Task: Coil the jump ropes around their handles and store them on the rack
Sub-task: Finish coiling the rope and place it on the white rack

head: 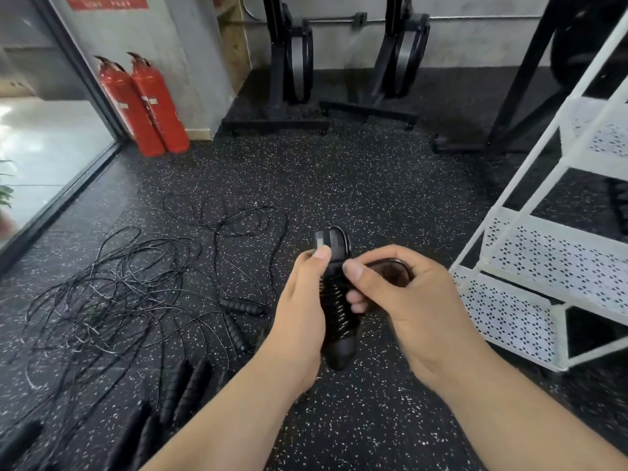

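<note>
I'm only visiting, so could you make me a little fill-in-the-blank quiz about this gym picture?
1. The left hand grips a jump rope coiled ____ its handles.
2. ____ red fire extinguishers stand at the far left.
3. The rack on the right is painted ____.
4. Loose ropes lie tangled on the ____.
Missing words: around, two, white, floor.

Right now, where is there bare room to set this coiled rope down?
The rack's lower perforated shelves beside the right hand look bare. Floor is free between the loose ropes and the machine bases. Crowded: the left floor, under the loose ropes and handles.
</note>
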### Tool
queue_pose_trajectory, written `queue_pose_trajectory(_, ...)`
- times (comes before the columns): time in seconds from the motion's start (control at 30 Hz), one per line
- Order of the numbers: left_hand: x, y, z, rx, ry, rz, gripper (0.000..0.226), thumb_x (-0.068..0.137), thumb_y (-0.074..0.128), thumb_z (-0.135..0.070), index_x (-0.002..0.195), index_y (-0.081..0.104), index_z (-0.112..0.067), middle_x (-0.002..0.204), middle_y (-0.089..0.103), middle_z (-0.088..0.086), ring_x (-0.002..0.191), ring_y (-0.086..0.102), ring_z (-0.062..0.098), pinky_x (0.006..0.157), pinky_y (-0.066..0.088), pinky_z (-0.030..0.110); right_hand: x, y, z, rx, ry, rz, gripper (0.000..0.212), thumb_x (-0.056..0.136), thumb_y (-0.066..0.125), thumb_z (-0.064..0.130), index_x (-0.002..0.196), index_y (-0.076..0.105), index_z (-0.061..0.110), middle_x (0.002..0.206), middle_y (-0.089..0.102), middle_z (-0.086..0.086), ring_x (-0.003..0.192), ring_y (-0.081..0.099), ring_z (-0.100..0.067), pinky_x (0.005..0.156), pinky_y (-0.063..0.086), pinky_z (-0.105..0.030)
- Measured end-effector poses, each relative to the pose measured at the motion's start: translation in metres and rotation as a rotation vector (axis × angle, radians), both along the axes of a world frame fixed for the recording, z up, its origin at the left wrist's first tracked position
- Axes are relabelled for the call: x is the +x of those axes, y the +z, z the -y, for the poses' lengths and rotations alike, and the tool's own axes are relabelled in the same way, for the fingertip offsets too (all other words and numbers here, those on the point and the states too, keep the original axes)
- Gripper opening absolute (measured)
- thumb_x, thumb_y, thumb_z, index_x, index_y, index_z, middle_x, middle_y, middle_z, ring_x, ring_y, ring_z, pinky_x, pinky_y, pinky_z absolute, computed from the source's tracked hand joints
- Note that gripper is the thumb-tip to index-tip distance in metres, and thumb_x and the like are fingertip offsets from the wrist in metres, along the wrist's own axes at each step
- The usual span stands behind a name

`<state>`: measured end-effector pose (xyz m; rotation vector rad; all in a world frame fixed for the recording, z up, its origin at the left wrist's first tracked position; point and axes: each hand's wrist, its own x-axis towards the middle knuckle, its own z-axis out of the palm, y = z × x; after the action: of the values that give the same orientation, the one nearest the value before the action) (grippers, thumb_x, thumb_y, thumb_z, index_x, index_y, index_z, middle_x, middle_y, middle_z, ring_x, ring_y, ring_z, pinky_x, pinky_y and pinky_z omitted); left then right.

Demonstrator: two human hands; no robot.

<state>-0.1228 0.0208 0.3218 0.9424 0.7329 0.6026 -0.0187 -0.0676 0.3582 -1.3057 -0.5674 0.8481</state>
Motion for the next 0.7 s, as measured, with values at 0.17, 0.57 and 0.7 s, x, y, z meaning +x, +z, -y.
queue_pose_trajectory(0.17, 0.000, -0.001, -0.005, 0.019, -0.076, 0.049, 0.080, 0.082, 0.073, -0.072, 0.128, 0.065, -0.007, 0.085, 0.068, 0.010, 0.073, 0.064, 0.027, 0.068, 0.054, 0.043, 0.003, -0.004, -0.005, 0.011, -0.015, -0.182, 0.018, 0.084, 0.079, 0.031, 0.087, 0.074, 0.014, 0.071, 0.067, -0.008, 0.058, 0.060, -0.016, 0.049, 0.053, -0.030)
queue_pose_trajectory(0.57, 0.008, -0.008, 0.004, 0.138, -0.100, -0.014, 0.051, 0.093, 0.053, -0.066, 0.111, 0.080, -0.027, 0.106, 0.081, 0.004, 0.098, 0.077, 0.016, 0.089, 0.060, 0.033, 0.008, -0.020, -0.015, -0.016, -0.355, 0.064, 0.008, 0.093, 0.081, 0.026, 0.094, 0.077, 0.019, 0.076, 0.067, -0.001, 0.060, 0.061, -0.014, 0.056, 0.052, -0.025)
queue_pose_trajectory(0.7, 0.010, -0.007, 0.002, 0.264, -0.099, -0.044, 0.049, 0.098, 0.046, -0.063, 0.119, 0.076, -0.029, 0.114, 0.081, -0.006, 0.110, 0.075, 0.009, 0.095, 0.057, 0.026, 0.010, -0.022, -0.014, -0.097, -0.286, 0.191, 0.020, 0.097, 0.073, 0.045, 0.091, 0.078, 0.027, 0.068, 0.066, 0.002, 0.063, 0.059, -0.013, 0.061, 0.052, -0.034)
